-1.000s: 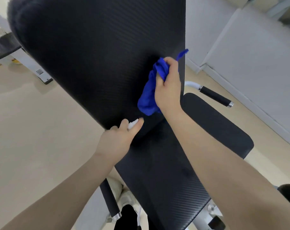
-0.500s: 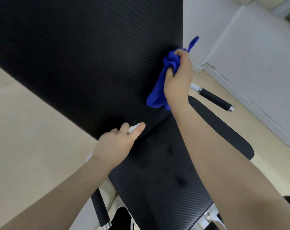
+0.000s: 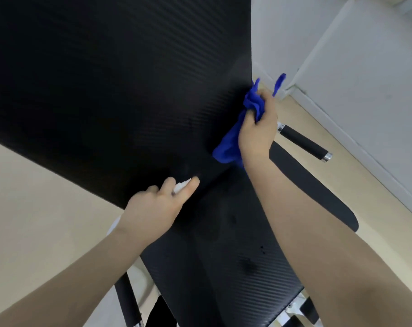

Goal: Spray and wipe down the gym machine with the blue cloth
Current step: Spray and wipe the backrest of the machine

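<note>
Head: blue cloth against backrest

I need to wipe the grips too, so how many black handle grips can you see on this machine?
2. One black handle grip sticks out on the right, beyond the right hand. The other grip is at the bottom left, below the left forearm. More may be hidden behind the back pad.

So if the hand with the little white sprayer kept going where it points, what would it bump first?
Probably the black back pad: the left hand points its spray nozzle up at it, though depth is unclear.
</note>
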{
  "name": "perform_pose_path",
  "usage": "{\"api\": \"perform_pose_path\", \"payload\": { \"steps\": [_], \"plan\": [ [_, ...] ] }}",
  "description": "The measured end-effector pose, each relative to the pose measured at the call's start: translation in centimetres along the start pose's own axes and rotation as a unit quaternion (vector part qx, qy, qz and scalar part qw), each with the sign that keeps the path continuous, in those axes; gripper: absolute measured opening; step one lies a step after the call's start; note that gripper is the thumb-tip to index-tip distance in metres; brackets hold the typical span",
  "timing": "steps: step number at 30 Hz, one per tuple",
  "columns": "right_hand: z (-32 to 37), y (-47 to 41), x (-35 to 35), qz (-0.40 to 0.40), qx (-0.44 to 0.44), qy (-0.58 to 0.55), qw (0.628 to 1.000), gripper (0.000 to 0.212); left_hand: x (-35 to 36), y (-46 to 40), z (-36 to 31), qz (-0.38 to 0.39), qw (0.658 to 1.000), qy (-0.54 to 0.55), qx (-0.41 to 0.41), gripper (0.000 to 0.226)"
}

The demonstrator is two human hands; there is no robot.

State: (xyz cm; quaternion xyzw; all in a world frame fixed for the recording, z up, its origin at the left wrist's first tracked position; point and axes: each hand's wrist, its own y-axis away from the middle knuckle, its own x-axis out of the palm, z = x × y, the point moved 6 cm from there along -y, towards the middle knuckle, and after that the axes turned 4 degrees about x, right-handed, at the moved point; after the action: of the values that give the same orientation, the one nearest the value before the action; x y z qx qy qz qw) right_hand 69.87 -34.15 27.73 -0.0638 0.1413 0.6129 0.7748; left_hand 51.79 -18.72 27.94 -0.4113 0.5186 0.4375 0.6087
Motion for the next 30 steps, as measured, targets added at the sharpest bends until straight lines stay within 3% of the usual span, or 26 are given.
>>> {"api": "perform_pose_path", "payload": {
  "steps": [1, 3, 5, 7, 10, 15, 18, 20, 23, 25, 27, 30],
  "plan": [
    [-2.3, -0.2, -0.4, 0.022, 0.053, 0.068, 0.996, 0.038, 0.0, 0.1, -0.1, 0.003, 1.000, 0.000, 0.003, 0.068],
    [-8.2, 1.3, -1.0, 0.100, 0.229, 0.179, 0.952, 0.035, -0.1, 0.3, -0.2, 0.003, 1.000, 0.002, 0.007, 0.072],
    [-9.5, 3.2, -0.8, 0.103, 0.274, 0.160, 0.943, 0.030, -0.2, 0.2, -0.1, -0.002, 1.000, 0.009, 0.009, 0.071],
    [-5.3, 2.9, -0.3, 0.014, 0.192, 0.079, 0.978, 0.026, -0.5, 0.1, 0.1, -0.020, 1.000, 0.022, 0.011, 0.065],
    [3.5, 1.8, 0.5, -0.022, -0.018, -0.004, 1.000, 0.029, -1.0, 0.5, 0.4, -0.043, 0.997, 0.065, 0.021, 0.048],
    [10.0, 6.3, 3.0, 0.015, -0.204, 0.019, 0.979, 0.036, -2.1, 1.6, 1.5, -0.058, 0.989, 0.131, 0.019, 0.044],
    [9.4, 10.1, 4.6, 0.106, -0.292, 0.091, 0.946, 0.040, -2.6, 2.6, 2.0, -0.053, 0.988, 0.140, 0.025, 0.039],
    [8.0, 8.9, 3.9, 0.105, -0.301, 0.163, 0.934, 0.040, -3.0, 3.4, 2.6, -0.029, 0.989, 0.143, 0.006, 0.036],
    [6.9, 4.4, 1.4, 0.010, -0.149, 0.117, 0.982, 0.034, -2.9, 5.0, 4.0, 0.015, 0.983, 0.179, -0.038, 0.029],
    [7.1, 3.9, 1.4, -0.045, -0.088, 0.079, 0.992, 0.029, -2.1, 6.1, 4.8, 0.040, 0.975, 0.213, -0.057, 0.021],
    [7.5, 6.7, 2.9, -0.054, -0.119, 0.102, 0.986, 0.026, -0.8, 7.2, 5.7, 0.055, 0.963, 0.248, -0.089, 0.015],
    [5.8, 13.8, 6.2, 0.052, -0.254, 0.148, 0.954, 0.027, 0.8, 8.9, 7.2, 0.037, 0.930, 0.318, -0.179, 0.018]
  ]
}}
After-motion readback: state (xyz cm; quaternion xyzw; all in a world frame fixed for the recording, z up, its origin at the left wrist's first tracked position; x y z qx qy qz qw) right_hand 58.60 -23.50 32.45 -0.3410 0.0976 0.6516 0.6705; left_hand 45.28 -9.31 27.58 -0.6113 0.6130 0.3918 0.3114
